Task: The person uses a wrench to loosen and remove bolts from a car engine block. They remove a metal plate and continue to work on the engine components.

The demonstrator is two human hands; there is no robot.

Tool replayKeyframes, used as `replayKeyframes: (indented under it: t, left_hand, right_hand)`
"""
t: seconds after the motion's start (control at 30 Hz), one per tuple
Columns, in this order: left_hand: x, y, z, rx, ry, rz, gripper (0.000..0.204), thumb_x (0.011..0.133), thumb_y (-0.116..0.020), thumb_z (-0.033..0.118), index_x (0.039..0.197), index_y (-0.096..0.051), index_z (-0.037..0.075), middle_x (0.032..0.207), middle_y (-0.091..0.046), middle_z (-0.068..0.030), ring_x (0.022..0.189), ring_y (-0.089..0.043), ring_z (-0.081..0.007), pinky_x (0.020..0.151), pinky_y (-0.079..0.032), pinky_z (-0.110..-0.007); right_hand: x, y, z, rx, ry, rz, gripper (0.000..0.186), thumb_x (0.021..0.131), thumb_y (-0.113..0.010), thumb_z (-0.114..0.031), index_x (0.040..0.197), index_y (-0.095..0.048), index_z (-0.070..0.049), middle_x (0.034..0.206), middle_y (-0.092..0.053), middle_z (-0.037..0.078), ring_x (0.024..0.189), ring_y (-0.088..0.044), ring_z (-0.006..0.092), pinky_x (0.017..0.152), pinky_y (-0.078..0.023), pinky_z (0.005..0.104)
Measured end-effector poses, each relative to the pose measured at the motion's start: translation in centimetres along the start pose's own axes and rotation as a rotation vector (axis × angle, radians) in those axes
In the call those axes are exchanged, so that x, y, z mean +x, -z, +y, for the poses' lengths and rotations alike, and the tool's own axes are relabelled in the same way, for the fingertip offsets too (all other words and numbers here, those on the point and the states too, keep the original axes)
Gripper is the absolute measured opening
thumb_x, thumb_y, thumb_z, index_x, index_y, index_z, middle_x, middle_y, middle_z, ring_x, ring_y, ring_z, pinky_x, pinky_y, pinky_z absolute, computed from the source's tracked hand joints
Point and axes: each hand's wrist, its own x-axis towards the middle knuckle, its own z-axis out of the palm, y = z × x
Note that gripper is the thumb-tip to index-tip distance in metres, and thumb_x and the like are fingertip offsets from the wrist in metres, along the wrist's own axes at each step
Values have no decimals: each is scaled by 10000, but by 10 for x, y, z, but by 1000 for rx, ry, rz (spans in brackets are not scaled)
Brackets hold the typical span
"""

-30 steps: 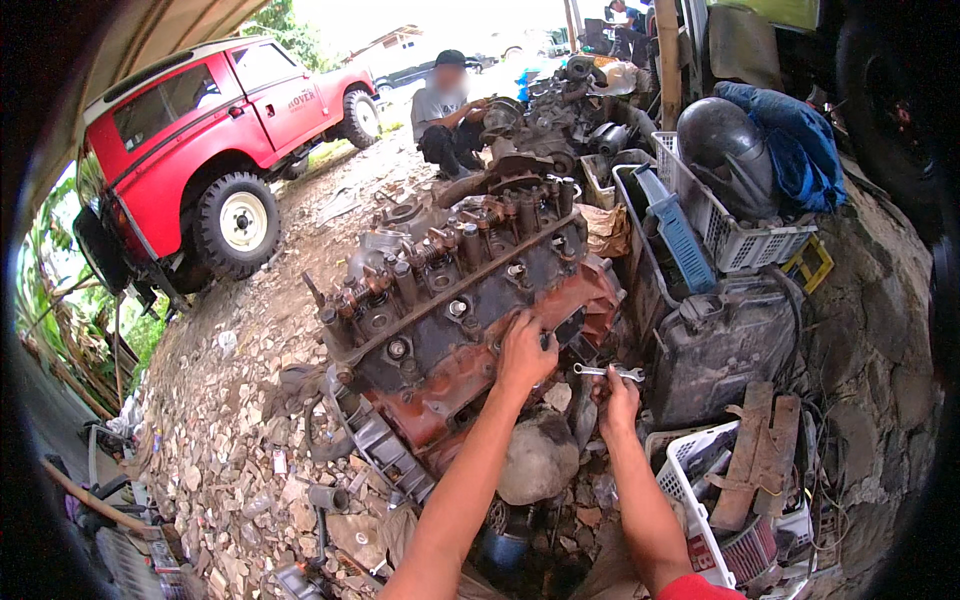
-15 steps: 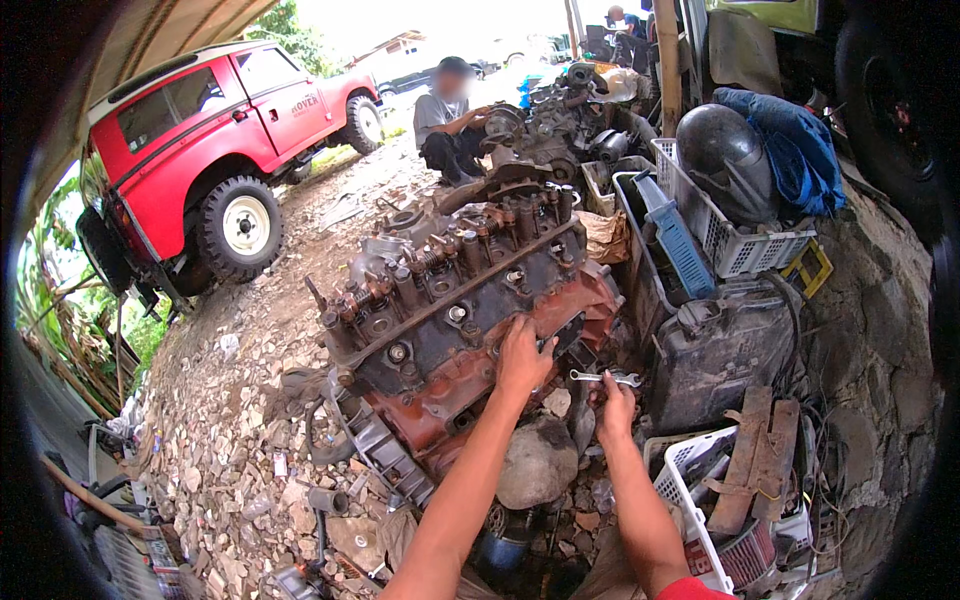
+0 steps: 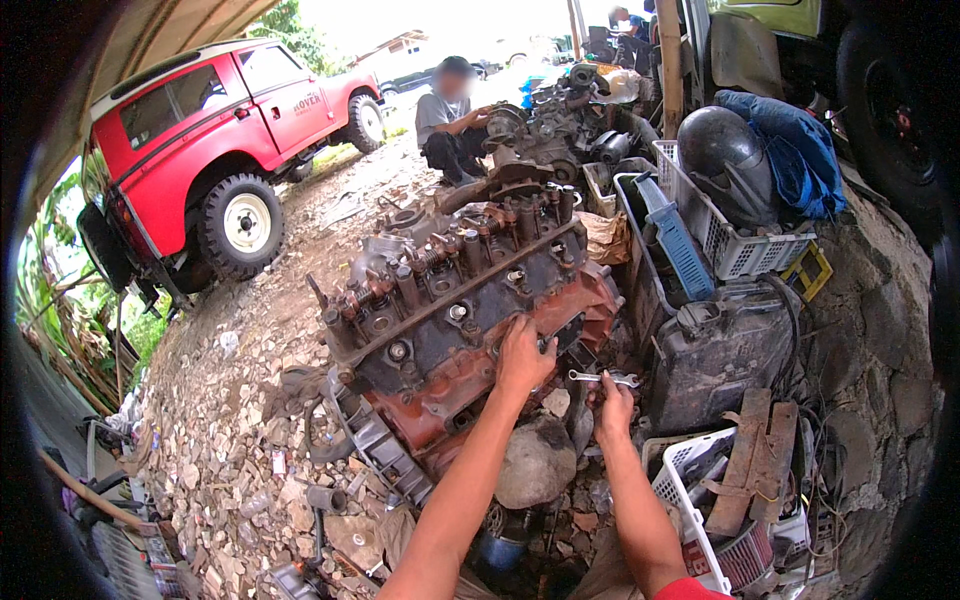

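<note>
A large engine block [image 3: 455, 395] with a rust-red side and a dark cylinder head [image 3: 430, 320] stands tilted on the ground before me. My left hand [image 3: 522, 355] rests against its red side, just below the head. The thumb stands apart from the fingers, whose tips are partly hidden against the metal. To the right, my right hand [image 3: 614, 408] is closed on a silver combination wrench [image 3: 604, 379], held level beside the engine's lower end. Along the top of the head run the rocker arms and springs [image 3: 440, 262]. A rounded stone [image 3: 537, 462] lies below my hands.
White crates [image 3: 690, 510] and a black jerrycan-like container [image 3: 715, 350] crowd the right side, with a dark helmet [image 3: 722, 150] above. Gravel [image 3: 250, 430] covers the ground leftward. A red off-road vehicle [image 3: 215, 150] stands far left. Another person [image 3: 447, 120] squats by engine parts beyond.
Very little differs. My left thumb has shifted slightly at the engine's side; the right hand and wrench stay almost in place.
</note>
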Motion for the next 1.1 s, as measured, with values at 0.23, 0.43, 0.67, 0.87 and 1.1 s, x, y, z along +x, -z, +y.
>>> replayKeyframes:
  t: [0.23,0.43,0.67,0.87,1.1]
  left_hand:
    - [1,-1,-3,5,-6,-22,328,768,-718,172,993,-604,-37,1054,-578,-234,987,-569,-441,862,-475,-475]
    - [-1,1,0,-9,-41,-4,333,788,-697,153,1012,-579,-64,1084,-563,-260,1036,-549,-448,902,-460,-477]
    - [-1,3,4,6,-22,6,377,773,-713,181,1038,-595,-59,1101,-578,-255,1026,-571,-446,892,-474,-476]
    - [0,1,1,-25,-13,-9,373,763,-706,188,1019,-596,-59,1071,-580,-262,1011,-569,-454,888,-474,-480]
    - [-1,6,4,-25,-3,-29,293,770,-688,140,940,-567,-65,1042,-546,-259,1020,-545,-442,874,-460,-483]
  right_hand:
    - [0,0,1,-5,16,4,188,959,-596,-197,954,-588,-9,751,-643,78,585,-548,142,540,-432,286]
    - [2,1,4,-9,26,-5,197,955,-603,-205,931,-597,-10,755,-643,73,588,-544,143,547,-428,292]
    - [-1,-2,2,-13,6,13,195,961,-599,-189,959,-576,4,758,-639,78,592,-546,144,547,-426,283]
    - [1,-1,3,-16,-7,19,178,964,-593,-188,967,-576,-11,756,-644,76,578,-543,141,535,-429,279]
    - [-2,-2,2,-31,-5,-7,178,966,-584,-211,936,-572,-35,756,-644,65,578,-540,133,532,-426,280]
